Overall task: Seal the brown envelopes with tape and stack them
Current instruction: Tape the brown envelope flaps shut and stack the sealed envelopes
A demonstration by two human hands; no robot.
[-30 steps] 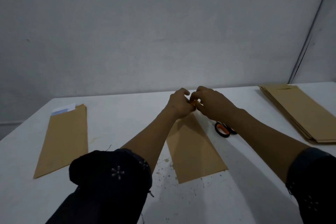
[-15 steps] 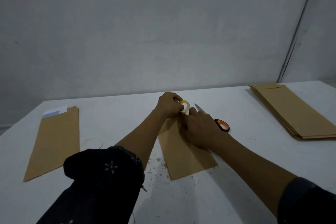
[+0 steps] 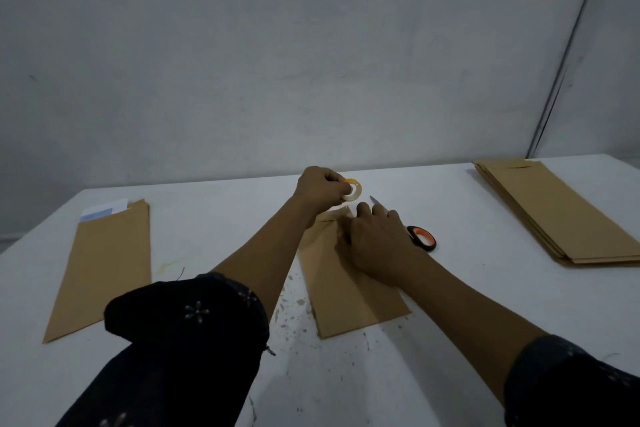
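A brown envelope [image 3: 346,302] lies lengthwise in the middle of the white table [image 3: 467,305]. My left hand [image 3: 320,189] holds a small yellow roll of tape [image 3: 353,190] just above the envelope's far end. My right hand [image 3: 375,241] lies flat on the envelope's upper part, fingers pressing near the folded flap. A stack of brown envelopes [image 3: 554,211] sits at the far right. One more brown envelope [image 3: 104,267] lies at the left with white paper [image 3: 104,212] sticking out of its top.
Scissors [image 3: 420,237] with black and orange handles lie just right of my right hand, blade tip pointing away. A grey wall rises behind the table's far edge. Small specks dot the table near the middle envelope.
Both hands were together over the envelope's far end a second ago. My right hand has since dropped flat onto the envelope, and my left hand keeps the tape roll raised beyond the flap.
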